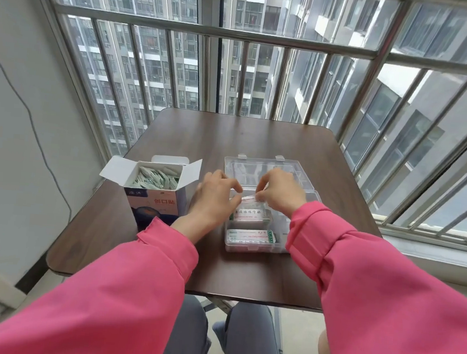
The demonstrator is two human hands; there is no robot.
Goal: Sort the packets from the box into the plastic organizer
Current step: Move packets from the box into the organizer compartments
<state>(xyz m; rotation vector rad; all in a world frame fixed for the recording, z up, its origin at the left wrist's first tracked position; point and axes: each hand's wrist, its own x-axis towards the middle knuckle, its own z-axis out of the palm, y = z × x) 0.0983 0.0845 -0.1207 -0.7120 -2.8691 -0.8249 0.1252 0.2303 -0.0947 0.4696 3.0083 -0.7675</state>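
Over the clear plastic organizer (252, 243) on the brown table (142, 242), the left hand (216, 196) and right hand (277, 193) pinch 1 packet (248, 198) between them, above the far compartment. 2 near compartments already hold packets. Left of it stands the open box (154, 195), full of packets.

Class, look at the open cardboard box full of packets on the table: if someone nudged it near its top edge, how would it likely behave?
The cardboard box stands taller than it is wide, so a high push would probably tip it. Thin card and small packets suggest it is light and may slide on the smooth table. Its open flaps would likely bend.
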